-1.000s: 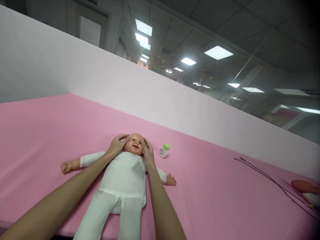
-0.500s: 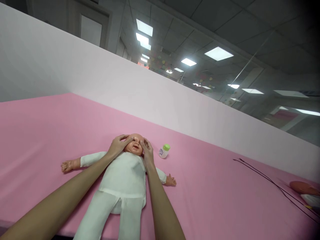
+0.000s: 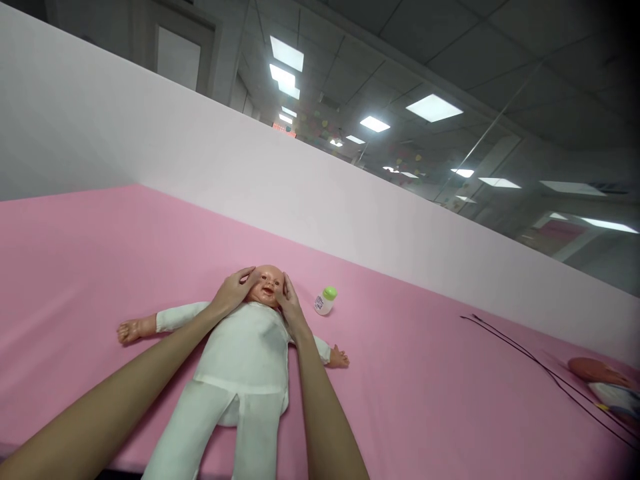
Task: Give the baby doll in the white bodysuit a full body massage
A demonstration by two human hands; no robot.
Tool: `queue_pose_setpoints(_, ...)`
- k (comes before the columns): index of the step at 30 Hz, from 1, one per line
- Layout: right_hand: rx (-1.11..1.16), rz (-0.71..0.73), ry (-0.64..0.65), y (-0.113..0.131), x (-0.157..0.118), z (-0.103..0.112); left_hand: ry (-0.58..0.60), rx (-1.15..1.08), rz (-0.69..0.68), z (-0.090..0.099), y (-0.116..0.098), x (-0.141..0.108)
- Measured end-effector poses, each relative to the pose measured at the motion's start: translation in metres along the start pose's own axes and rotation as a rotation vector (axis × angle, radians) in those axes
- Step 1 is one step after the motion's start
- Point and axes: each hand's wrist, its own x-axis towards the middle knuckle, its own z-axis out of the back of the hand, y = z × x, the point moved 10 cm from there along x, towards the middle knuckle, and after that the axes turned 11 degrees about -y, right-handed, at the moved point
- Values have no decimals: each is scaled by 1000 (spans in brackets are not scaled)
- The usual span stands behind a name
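Observation:
A baby doll [image 3: 245,347] with a white cloth body lies on its back, arms spread, on a pink surface [image 3: 410,373]. My left hand [image 3: 235,290] cups one side of the doll's head, thumb beside its cheek. On the other side, my right hand [image 3: 291,303] rests against the head, its thumb low by the cheek near the mouth. Both eyes and the mouth of the doll show between my hands. A small clear bottle [image 3: 324,303] with a green cap stands just right of the head.
Behind the doll runs a white wall [image 3: 300,187] with glass above it. Thin black cables [image 3: 525,353] lie on the pink surface at the right. Part of another doll [image 3: 595,372] shows at the far right edge.
My right thumb has moved down from beside the doll's eye to its cheek, and my left thumb has drawn outward. The view has shifted slightly.

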Motion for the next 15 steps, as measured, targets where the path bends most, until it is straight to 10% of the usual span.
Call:
queue_pose_setpoints(5,-52,-2,145,18,-22,-7,265,-97,66,-15,-7,-16)
queue_pose_setpoints(15,89,-59,133,7,-9,2,245,-190,47,-10,-16,-10)
